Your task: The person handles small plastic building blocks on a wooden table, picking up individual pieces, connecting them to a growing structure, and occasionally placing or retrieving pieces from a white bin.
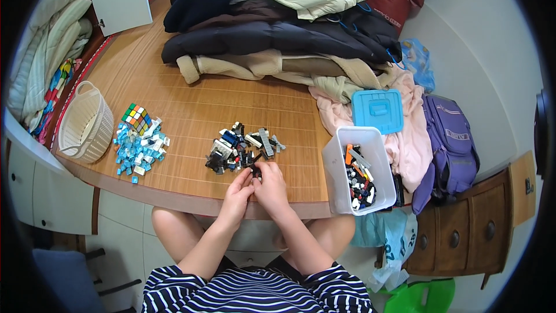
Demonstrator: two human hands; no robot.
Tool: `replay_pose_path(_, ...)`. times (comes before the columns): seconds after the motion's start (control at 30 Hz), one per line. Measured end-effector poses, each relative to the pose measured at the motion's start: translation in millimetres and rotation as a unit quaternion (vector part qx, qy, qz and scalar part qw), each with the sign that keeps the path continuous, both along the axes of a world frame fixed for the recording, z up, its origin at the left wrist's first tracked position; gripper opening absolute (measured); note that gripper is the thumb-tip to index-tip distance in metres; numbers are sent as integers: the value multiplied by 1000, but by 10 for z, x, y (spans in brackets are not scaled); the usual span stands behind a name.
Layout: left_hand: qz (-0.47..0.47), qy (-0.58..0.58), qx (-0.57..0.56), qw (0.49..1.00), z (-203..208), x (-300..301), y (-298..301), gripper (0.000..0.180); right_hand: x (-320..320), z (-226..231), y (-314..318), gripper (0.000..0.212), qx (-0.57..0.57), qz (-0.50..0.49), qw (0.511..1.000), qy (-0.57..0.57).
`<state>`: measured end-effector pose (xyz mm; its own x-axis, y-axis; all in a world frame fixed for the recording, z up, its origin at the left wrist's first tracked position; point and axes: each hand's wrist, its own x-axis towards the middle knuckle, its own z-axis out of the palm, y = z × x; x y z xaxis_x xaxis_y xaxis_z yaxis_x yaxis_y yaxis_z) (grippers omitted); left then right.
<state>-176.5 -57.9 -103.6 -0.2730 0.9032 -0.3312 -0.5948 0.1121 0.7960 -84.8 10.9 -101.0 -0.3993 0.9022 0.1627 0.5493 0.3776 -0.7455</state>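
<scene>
My left hand (236, 188) and my right hand (270, 184) meet at the near edge of a pile of building bricks (234, 145). Between their fingertips is a small black building brick (255, 171), partly covered by the fingers. Both hands are closed in a pinch, thumbs close together. Black, grey, white and dark blue pieces make up the pile just beyond them. A longer grey piece (266, 142) lies on its right side.
To the left lie blue and white tiles (139, 148), a puzzle cube (136, 118) and a woven basket (92, 124). A white bin (359, 206) of bricks stands right, beside its blue lid (377, 111). Folded coats (231, 43) are stacked at the back; a purple backpack (450, 133) sits far right.
</scene>
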Motion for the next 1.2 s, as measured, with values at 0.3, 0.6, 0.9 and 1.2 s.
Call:
replay_pose_path(0.3,81,-68,-9,994,116,226,72,55,27,-84,37,31,-49,0,996,70)
replay_pose_path(0.6,134,-44,50,989,-10,431,84,50,18,-138,-177,38,-121,-37,966,227)
replay_pose_path(0.9,149,0,57,987,83,454,25,50,-67,-232,-285,43,-167,-26,929,330)
replay_pose_path(1.2,183,-21,81,980,240,496,-2,43,-29,76,-355,39,-337,-32,802,492)
